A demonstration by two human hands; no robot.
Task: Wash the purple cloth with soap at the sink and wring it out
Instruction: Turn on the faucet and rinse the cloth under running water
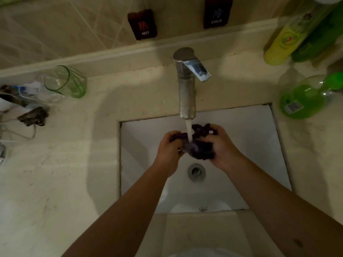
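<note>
Cloth [199,145]: dark purple, bunched, wet, under the tap [186,86] stream, above the sink [259,138] drain [196,172]. Your left hand [169,147] clenches its left end, knuckles up; your right hand [220,145] cups and grips the right bulk.

The purple cloth [201,149] is wet, crumpled fabric, the faucet [186,86] is shiny polished metal, the sink [250,138] is smooth glossy white ceramic, and the tabletop [61,164] looks like pale veined stone.
</note>
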